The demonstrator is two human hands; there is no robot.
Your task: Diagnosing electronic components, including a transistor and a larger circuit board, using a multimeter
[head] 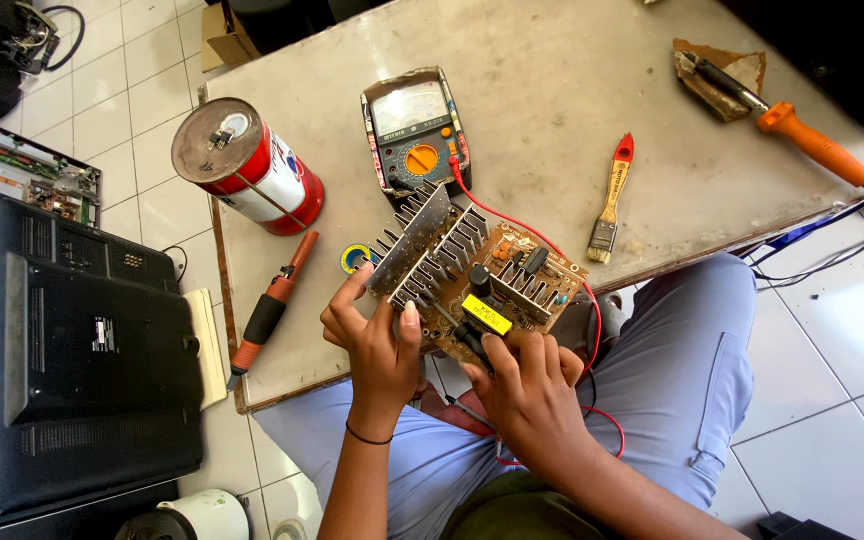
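Note:
My left hand [377,340] grips the left side of a brown circuit board [522,270] with silver finned heat sinks [427,250] and a yellow component [487,313], holding it tilted above my lap. My right hand [527,385] holds the board's lower edge and pinches a black test probe [467,335] against it. A red lead [537,237] runs from an analog multimeter [415,130] lying on the table just beyond the board.
On the worn table [552,90] lie a red-and-white tin can [247,165], a red-handled screwdriver [267,315], a small paintbrush [612,195], a tape roll [354,258] and an orange-handled soldering iron [802,135]. A black television back [82,350] stands on the floor left.

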